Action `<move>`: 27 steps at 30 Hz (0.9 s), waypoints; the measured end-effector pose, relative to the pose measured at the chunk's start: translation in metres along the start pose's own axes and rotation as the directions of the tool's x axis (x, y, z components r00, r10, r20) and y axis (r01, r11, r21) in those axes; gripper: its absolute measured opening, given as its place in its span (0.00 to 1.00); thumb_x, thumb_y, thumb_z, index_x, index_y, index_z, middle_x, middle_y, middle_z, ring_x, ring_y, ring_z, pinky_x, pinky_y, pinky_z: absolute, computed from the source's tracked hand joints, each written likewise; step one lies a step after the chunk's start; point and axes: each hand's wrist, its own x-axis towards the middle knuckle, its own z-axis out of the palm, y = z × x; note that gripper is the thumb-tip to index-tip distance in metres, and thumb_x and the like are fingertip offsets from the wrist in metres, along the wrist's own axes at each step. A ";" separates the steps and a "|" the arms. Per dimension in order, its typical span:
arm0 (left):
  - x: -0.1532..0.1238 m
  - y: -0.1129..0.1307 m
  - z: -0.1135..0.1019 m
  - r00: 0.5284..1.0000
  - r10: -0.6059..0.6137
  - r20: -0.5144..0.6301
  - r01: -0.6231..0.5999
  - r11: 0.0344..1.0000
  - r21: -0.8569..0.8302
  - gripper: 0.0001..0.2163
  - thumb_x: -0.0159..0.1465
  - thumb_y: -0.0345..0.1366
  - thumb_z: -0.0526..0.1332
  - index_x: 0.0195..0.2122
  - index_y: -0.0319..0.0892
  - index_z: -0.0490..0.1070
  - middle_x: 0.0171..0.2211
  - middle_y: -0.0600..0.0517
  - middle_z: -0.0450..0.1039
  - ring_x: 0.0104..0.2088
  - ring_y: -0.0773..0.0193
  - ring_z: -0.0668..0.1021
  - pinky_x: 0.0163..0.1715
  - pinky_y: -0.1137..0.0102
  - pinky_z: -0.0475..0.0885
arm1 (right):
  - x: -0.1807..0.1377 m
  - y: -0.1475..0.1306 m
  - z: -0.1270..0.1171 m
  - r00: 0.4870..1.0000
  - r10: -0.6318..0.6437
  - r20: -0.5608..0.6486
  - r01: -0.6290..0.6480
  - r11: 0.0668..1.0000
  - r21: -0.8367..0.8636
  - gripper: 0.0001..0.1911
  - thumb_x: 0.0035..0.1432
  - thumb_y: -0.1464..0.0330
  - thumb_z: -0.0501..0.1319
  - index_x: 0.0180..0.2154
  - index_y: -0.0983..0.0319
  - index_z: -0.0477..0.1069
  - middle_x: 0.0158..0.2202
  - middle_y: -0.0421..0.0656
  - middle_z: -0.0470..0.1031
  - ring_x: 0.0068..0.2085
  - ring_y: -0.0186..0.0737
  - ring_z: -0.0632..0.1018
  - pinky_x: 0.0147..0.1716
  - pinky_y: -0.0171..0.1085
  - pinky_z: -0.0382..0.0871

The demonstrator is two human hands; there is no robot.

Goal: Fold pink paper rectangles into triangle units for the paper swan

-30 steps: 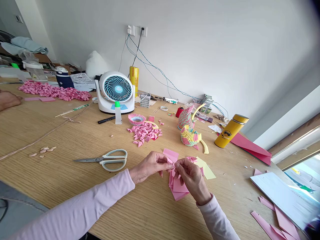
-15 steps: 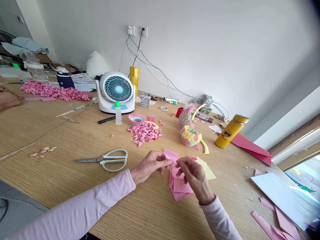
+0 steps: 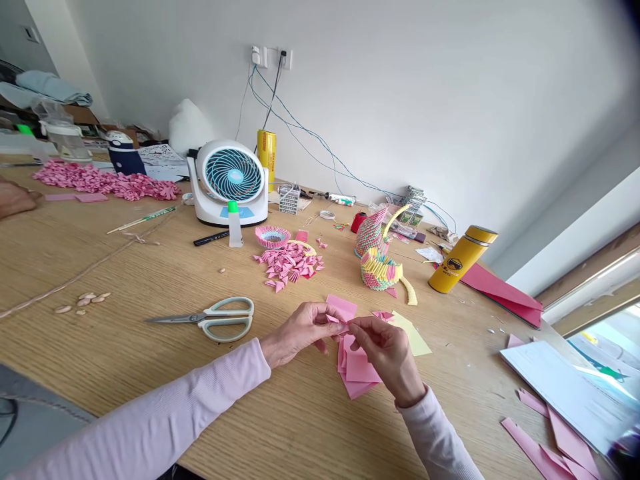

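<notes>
1. Above the right half of the table (image 3: pixel 280 427), back from its front edge, I am holding a small piece of folded pink paper (image 3: pixel 337 321) where my two hands are meeting.
2. My left hand (image 3: pixel 299 335) is pinching the paper between thumb and fingers, with almost no gap, and is leaving a pink tip showing above the thumb.
3. My right hand (image 3: pixel 389 352) is facing it from the right; its thumb and forefinger are standing nearly together at the paper's right end. They are hiding that end, so I cannot tell whether they are gripping it or only touching it.
4. As I judge it, the long axis is running crosswise, from the left fingertips toward the right ones, though the piece is too small to be sure. It is sitting within my left grip, so that hand is nearer, while the right fingertips are staying just beside them.
5. Below my hands, toward the front edge, a stack of pink squares (image 3: pixel 358 371) is lying; a loose pink sheet (image 3: pixel 342 305) is resting just beyond my left fingertips, toward the far edge. The scissors (image 3: pixel 214 319) are lying well apart, blades pointing toward the left edge.
</notes>
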 end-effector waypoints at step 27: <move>0.003 -0.004 0.000 1.000 0.002 0.030 -0.002 1.000 -0.006 0.15 0.53 0.45 0.66 0.34 0.36 0.72 0.28 0.52 0.69 0.26 0.70 0.69 0.17 0.79 0.65 | 0.003 0.004 0.000 0.973 0.184 0.142 -0.220 0.925 0.310 0.18 0.51 0.55 0.66 0.28 0.65 0.76 0.22 0.42 0.74 0.20 0.29 0.70 0.15 0.26 0.62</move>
